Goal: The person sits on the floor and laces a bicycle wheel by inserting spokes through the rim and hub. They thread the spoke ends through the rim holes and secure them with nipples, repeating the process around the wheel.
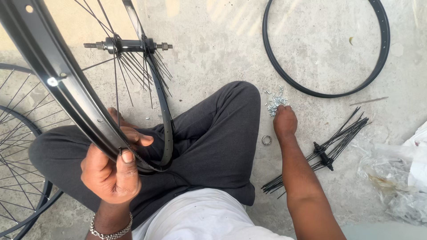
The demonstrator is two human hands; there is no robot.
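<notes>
My left hand (113, 171) grips the black rim (58, 75) of a bicycle wheel held upright over my lap, thumb pressed on the rim's inner edge. The wheel's hub (129, 45) sits above, with loose black spokes (138, 71) hanging from it toward the rim. My right hand (284, 122) reaches down to the concrete floor, fingertips in a small pile of silver spoke nipples (275, 101). Whether the fingers pinch a nipple is hidden.
A bare black rim (327, 91) lies on the floor ahead right. A second hub with a bundle of spokes (331, 149) lies right of my forearm. A small metal ring (266, 140) is near my knee. Built wheels (18, 146) lie left; crumpled plastic bags (398, 173) right.
</notes>
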